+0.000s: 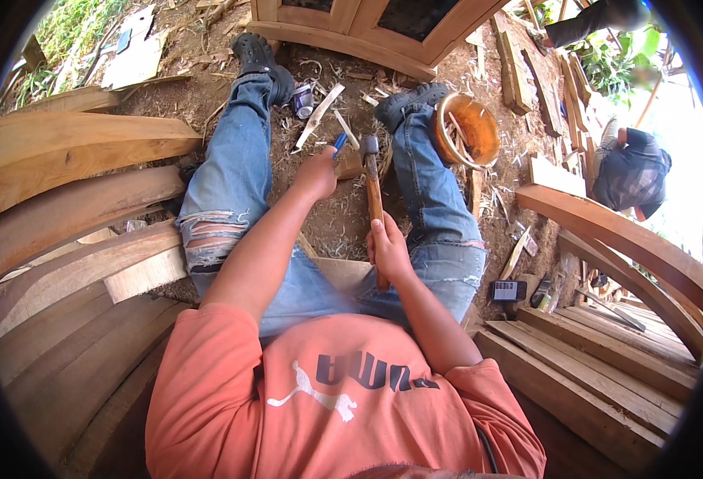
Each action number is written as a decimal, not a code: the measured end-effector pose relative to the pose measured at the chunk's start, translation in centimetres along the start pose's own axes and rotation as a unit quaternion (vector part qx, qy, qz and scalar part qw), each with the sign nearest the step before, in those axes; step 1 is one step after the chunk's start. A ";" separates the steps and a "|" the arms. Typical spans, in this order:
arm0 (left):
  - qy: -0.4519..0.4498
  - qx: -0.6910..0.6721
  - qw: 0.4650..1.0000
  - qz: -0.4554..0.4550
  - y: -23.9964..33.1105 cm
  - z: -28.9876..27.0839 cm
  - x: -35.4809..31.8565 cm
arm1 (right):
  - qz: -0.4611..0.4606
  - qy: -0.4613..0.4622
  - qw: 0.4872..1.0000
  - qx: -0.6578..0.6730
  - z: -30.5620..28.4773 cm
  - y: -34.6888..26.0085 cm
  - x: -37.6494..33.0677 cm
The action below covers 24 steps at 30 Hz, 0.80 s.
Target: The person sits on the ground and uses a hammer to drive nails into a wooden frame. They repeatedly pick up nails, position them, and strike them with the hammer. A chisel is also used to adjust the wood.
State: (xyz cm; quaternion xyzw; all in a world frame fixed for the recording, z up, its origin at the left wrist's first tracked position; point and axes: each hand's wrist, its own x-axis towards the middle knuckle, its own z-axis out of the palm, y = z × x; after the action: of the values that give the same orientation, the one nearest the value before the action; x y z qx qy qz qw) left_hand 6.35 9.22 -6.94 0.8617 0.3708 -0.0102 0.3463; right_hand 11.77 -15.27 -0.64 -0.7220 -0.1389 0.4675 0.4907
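In my right hand (pixel 390 246) is a hammer, its wooden handle (pixel 375 191) wrapped by my fingers. The metal hammer head (pixel 369 146) points away from me, between my lower legs. My left hand (pixel 315 177) is closed around a slim blue-handled tool (pixel 339 142). Only its blue end sticks out past the fist; the rest is hidden, so I cannot tell its exact kind. Just beyond the left fist, beside the hammer, sits a small wooden block (pixel 351 165). Pale wood strips (pixel 319 118) lie on the ground past my hands.
An orange bucket (pixel 467 132) with wood scraps stands by my right foot. Curved timbers (pixel 80 148) flank my left, with more beams (pixel 615 239) at right. A panelled wooden door (pixel 359 32) lies ahead. A phone (pixel 509 290) rests at right. A person (pixel 631 172) bends over at far right.
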 end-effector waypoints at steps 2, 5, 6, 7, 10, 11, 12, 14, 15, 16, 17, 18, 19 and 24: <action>-0.033 0.025 0.998 -0.046 -0.9 0.3 0.8 | 0.013 -0.005 1.000 0.028 -0.1 -0.1 -0.4; -0.060 0.049 0.994 -0.071 -2.7 1.1 2.1 | 0.022 -0.015 0.998 0.055 -0.6 0.2 -0.2; -0.059 0.055 0.994 -0.069 -3.4 1.3 2.5 | 0.023 -0.018 0.998 0.061 -0.7 0.2 0.0; -0.059 0.060 0.994 -0.067 -3.9 1.5 3.1 | 0.021 -0.022 0.998 0.062 -0.8 0.3 0.1; -0.059 0.023 0.993 -0.097 -4.4 2.5 4.9 | 0.014 -0.026 0.998 0.055 -0.8 0.0 0.0; -0.030 0.010 0.994 -0.103 -4.5 3.1 5.3 | 0.011 -0.031 0.998 0.049 -0.9 0.1 -0.1; -0.001 -0.002 0.994 -0.109 -4.6 3.7 5.7 | 0.008 -0.036 0.998 0.043 -0.9 0.1 -0.1; 0.041 -0.011 0.993 -0.106 -4.4 4.5 6.2 | 0.012 -0.045 0.998 0.035 -1.2 0.3 0.1; 0.032 -0.003 0.995 -0.094 -4.1 4.7 6.6 | 0.015 -0.043 0.998 0.042 -1.3 0.5 0.1; 0.022 0.005 0.996 -0.082 -3.8 4.9 6.9 | 0.018 -0.042 0.998 0.049 -1.4 0.7 0.2; 0.017 0.013 0.997 -0.074 -4.1 5.2 7.2 | 0.019 -0.046 0.997 0.053 -1.4 0.6 0.3; 0.030 0.027 0.998 -0.056 -4.5 5.7 7.6 | 0.018 -0.046 0.997 0.056 -1.4 0.5 0.3; 0.042 0.041 0.998 -0.038 -4.7 6.2 8.0 | 0.017 -0.047 0.997 0.059 -1.3 0.2 0.2; 0.011 0.151 0.988 -0.025 -4.0 7.2 10.3 | 0.024 -0.044 0.997 0.051 -1.4 -0.1 0.0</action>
State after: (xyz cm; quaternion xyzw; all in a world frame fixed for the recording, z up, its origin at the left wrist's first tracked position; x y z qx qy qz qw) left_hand 12.98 13.32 -17.63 0.8944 0.3904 -0.0651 0.2081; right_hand 13.01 -16.01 -0.43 -0.6780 -0.1191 0.5172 0.5086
